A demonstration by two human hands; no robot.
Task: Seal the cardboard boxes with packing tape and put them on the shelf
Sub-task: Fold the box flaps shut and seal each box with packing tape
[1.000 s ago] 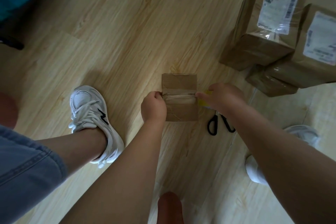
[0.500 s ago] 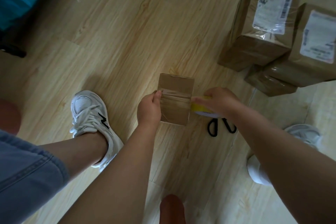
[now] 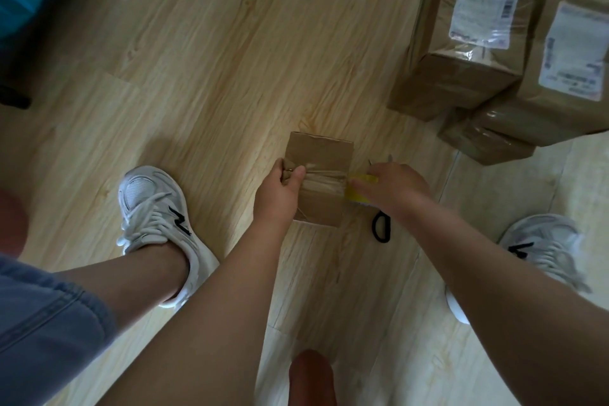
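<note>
At the far left edge sits a teal object (image 3: 19, 6), blurred and partly cut off, and below it one denim-clad leg (image 3: 43, 323) fills the corner. Next comes the left sneaker (image 3: 155, 217), white with a black mark, flat on the wooden floor (image 3: 204, 59). Right of it the left hand (image 3: 280, 188) grips the left edge of one small cardboard box (image 3: 321, 152) that lies on the floor between the two feet; its fingers are curled round the box's side and the thumb presses down on the end of a clear tape strip (image 3: 324, 180). That single strip runs across the top of the box, wrinkled, to the box's right edge. There it meets one yellow tape roll (image 3: 359, 196), held just beside the box by the right hand (image 3: 392, 188), whose fingers are curled over the roll with the forefinger stretched along its top. One pair of black-handled scissors (image 3: 382, 240) lies on the floor under that hand, handles showing below the wrist. Further right stands the right sneaker (image 3: 543, 250). In the upper right corner three more cardboard boxes sit together, well apart from the small one: two tall labelled boxes, the left (image 3: 461, 82) and the right (image 3: 560, 102), each with one white shipping label under glossy tape, and one low flat box (image 3: 484, 142) in front of them, touching both.
</note>
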